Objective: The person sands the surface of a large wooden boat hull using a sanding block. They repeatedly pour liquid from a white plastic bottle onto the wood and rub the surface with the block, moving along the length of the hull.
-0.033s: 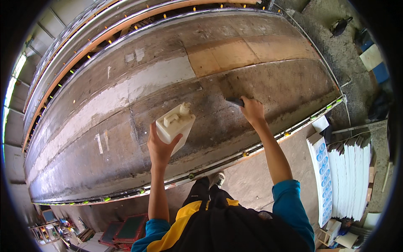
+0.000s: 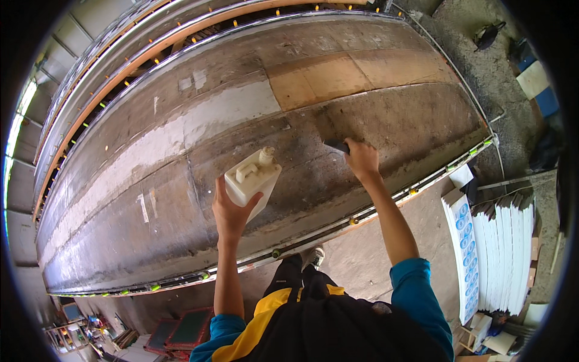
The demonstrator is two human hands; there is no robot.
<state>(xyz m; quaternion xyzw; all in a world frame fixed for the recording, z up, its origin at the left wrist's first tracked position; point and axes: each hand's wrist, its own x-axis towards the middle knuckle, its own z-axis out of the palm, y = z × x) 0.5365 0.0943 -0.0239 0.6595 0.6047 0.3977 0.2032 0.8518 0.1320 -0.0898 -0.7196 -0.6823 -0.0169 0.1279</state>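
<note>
My left hand (image 2: 234, 208) is wrapped round the side of a whitish plastic jug (image 2: 250, 175) with a moulded handle and a capped spout on top. The jug is tilted over a long, stained brown table (image 2: 241, 142); whether its base touches the surface is hidden. To the right, my right hand (image 2: 363, 159) is closed on a dark, flat scraper-like tool (image 2: 336, 145), whose exact kind I cannot make out. The tool points left, at or just above the tabletop, by a darker smear.
Small yellow and green fittings (image 2: 353, 221) line the table's near edge rail. Tan panels (image 2: 338, 78) and a whitish strip (image 2: 223, 114) mark the surface. White stacked sheets (image 2: 503, 253) stand at right. Red-edged frames (image 2: 189, 329) and clutter lie at lower left.
</note>
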